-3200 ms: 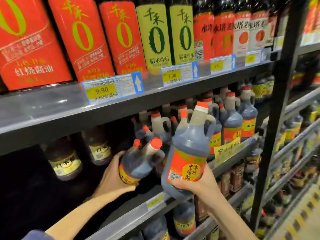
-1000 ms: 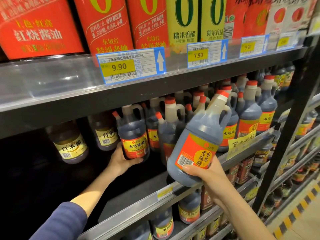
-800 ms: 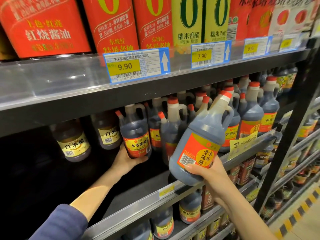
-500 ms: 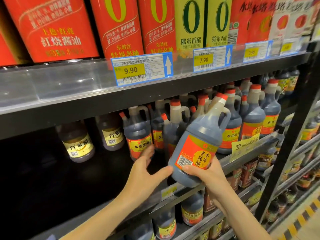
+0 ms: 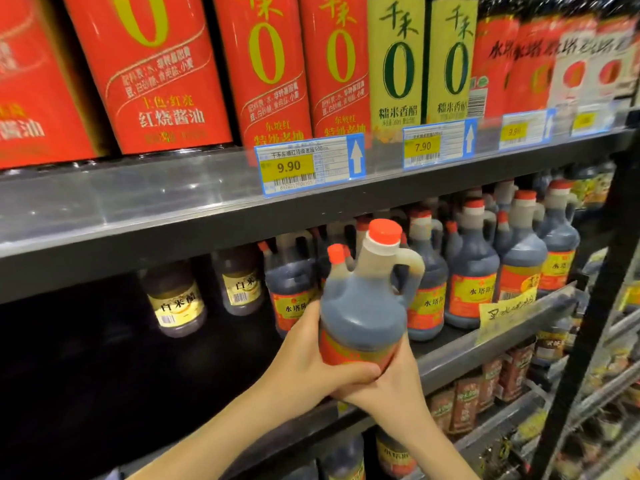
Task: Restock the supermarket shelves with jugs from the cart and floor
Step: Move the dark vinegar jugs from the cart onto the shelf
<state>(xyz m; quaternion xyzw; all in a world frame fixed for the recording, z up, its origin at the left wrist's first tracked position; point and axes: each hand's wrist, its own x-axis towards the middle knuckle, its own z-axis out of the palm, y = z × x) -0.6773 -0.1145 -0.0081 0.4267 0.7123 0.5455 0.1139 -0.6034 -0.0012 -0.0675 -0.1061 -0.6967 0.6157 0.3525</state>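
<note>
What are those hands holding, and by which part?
A dark red-capped jug. The left hand and the right hand both grip its lower body, round the red label near the base; its handle is free.

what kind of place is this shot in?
Likely a supermarket condiment aisle: a metal shelf edged with a printed price tag, rows of identical red-capped jugs, large sauce bottles above.

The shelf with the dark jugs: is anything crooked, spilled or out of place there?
One thing: the handwritten yellow note on this shelf, at its front edge, hangs crooked, unlike the printed price tag sitting square on the shelf above. I see no spill or damage; the standing jugs are upright.
</note>
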